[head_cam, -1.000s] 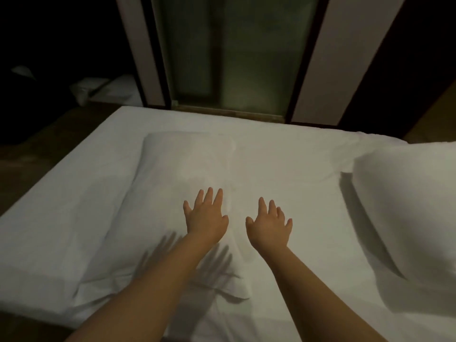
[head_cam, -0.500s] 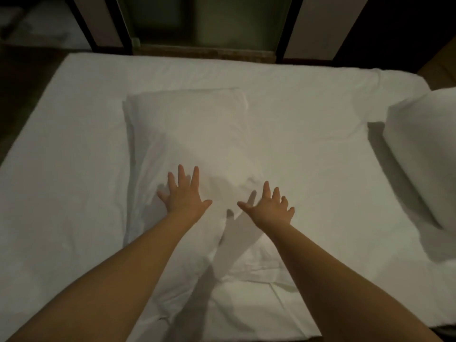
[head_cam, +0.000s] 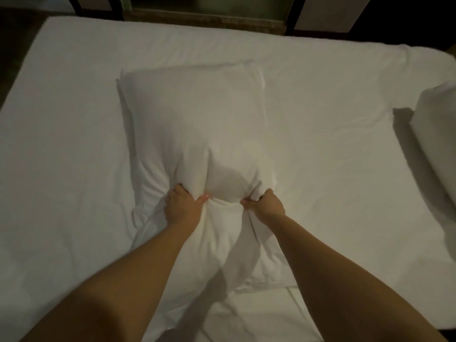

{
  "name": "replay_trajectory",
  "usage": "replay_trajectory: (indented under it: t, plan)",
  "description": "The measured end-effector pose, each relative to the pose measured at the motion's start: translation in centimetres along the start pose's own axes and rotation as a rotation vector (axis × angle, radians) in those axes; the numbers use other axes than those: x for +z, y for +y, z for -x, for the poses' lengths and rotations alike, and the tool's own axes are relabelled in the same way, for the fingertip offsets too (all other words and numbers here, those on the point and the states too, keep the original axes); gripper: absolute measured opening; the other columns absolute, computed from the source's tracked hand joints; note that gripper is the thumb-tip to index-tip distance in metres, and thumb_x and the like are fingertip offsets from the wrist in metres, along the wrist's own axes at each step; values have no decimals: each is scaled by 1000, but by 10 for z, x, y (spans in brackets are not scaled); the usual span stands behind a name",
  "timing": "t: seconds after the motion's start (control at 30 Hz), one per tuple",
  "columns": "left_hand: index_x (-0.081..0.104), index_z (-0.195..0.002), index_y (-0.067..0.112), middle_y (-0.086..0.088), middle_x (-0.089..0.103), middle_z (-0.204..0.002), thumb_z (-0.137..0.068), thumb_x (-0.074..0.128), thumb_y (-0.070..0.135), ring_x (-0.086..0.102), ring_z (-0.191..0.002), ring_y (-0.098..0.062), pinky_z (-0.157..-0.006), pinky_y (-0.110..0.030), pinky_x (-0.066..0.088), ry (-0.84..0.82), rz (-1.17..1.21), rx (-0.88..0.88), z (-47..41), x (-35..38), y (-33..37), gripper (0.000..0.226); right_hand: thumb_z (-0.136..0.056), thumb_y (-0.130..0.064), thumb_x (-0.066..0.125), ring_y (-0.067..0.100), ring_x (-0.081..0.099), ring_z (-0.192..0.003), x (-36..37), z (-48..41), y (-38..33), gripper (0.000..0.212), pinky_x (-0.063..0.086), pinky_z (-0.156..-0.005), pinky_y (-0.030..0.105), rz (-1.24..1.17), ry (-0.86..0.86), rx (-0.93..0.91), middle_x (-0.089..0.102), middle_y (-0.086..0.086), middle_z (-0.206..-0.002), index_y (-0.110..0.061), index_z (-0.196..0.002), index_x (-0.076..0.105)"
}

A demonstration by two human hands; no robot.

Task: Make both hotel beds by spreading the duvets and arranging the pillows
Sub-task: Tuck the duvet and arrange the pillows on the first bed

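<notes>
A soft, rectangular white cotton pillow [head_cam: 195,124] lay lengthwise on the smooth white bed sheet [head_cam: 64,144]. The left hand [head_cam: 182,206] and right hand [head_cam: 266,206] had their fingers clamped into its near end, bunching the fabric into deep creases. A second plump white pillow [head_cam: 436,134] lay at the right edge.

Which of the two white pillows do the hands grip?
The middle pillow: left hand and right hand bunch its near end. The pillow at the right edge lies untouched.
</notes>
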State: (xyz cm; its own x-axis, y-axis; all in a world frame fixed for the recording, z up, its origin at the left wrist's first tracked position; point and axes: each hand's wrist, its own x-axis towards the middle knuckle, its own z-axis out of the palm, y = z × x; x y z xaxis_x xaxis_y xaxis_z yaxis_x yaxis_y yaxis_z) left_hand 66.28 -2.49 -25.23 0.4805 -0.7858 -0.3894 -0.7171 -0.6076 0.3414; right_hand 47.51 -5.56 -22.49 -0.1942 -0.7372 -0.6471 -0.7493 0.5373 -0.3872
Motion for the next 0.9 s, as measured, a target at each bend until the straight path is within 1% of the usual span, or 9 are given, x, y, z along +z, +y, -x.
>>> replay_trajectory:
  t: [0.07,0.13,0.2,0.33,0.47,0.63,0.7,0.8,0.9]
  plan:
    - [50,-118,-3,-24,58,-117,-95,49,40,54,-109,-37,-87,-43,42,82,-24,97,1,1,3,49,-84,-42,67,32,56,-113,1,5,-7,55,41,-85,32,-25,56,-66,61,12,-121,-6,-121,51]
    - [56,-110,-2,-25,63,-109,-100,40,30,58,-103,-38,-83,-43,42,111,-20,144,3,-3,9,37,-86,-38,65,31,57,-110,-4,13,-11,42,41,-83,32,-115,102,-116,63,11,-116,-8,-114,56]
    - [57,-108,-2,-25,63,-108,-102,37,28,58,-102,-39,-82,-41,41,150,41,142,10,-16,23,37,-88,-33,61,31,58,-107,-12,22,-12,34,43,-85,33,-215,168,-168,64,10,-113,-9,-112,58]
    - [55,-118,-4,-28,58,-118,-102,36,29,54,-109,-41,-88,-41,39,284,359,115,42,-63,87,41,-90,-27,56,29,59,-107,-50,44,-24,28,45,-91,34,-354,253,-284,65,8,-113,-11,-113,59]
    - [61,-102,-3,-24,63,-108,-101,39,32,57,-101,-37,-83,-36,38,367,657,243,95,-99,170,40,-91,-34,57,28,58,-111,-124,73,-17,36,44,-95,35,-484,381,-381,65,8,-118,-13,-120,60]
    - [62,-89,0,-21,65,-98,-101,40,32,58,-92,-34,-73,-35,35,349,761,432,193,-92,261,40,-89,-36,61,25,59,-112,-219,109,60,38,46,-96,36,-584,520,-464,67,5,-118,-15,-121,63]
    - [60,-81,6,-11,62,-82,-101,40,32,53,-79,-26,-68,-29,32,333,816,494,237,-80,300,38,-88,-36,62,24,60,-110,-259,119,99,39,46,-96,38,-629,578,-481,67,5,-116,-15,-121,63]
    - [46,-65,14,6,47,-61,-101,40,30,42,-59,-12,-62,-28,30,353,872,644,309,-59,371,40,-86,-38,63,21,62,-104,-332,134,165,38,49,-95,41,-710,650,-543,68,1,-110,-17,-118,64]
    - [39,-61,20,7,44,-58,-101,40,30,38,-55,-4,-54,-19,33,372,938,802,382,-35,442,42,-87,-37,64,14,63,-95,-409,155,235,19,51,-91,37,-780,700,-616,68,-8,-98,-23,-101,65]
